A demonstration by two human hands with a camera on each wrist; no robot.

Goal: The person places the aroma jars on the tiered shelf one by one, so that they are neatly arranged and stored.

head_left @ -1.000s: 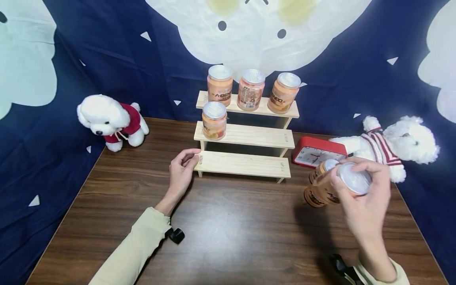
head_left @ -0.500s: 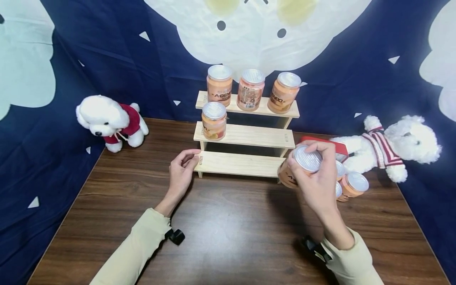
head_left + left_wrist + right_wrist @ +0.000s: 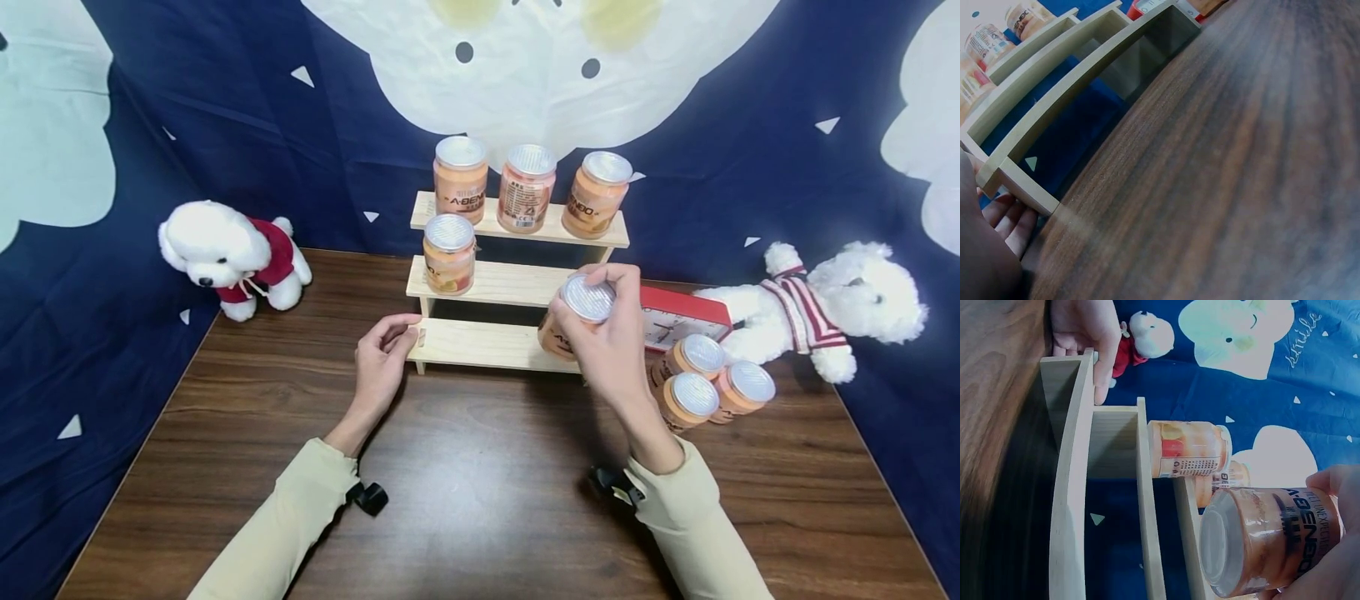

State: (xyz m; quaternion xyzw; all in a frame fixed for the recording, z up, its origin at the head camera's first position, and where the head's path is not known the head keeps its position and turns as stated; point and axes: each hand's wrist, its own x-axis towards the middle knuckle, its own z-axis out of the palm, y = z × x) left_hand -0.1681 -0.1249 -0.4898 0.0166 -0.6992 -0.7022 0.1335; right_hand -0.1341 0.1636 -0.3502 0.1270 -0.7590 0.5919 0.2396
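Jar [image 3: 553, 336], long axis near vertical, lid [image 3: 587, 298] up, gripped in right hand [image 3: 617, 346]; left hand [image 3: 381, 357] pinches shelf [image 3: 480, 343].

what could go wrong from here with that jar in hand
If lowered carelessly, the held jar could clip the wooden rack. Its steps look barely deeper than a jar, so one set off-centre might tip. A bump could shift the rack, which the left hand holds only at one end.
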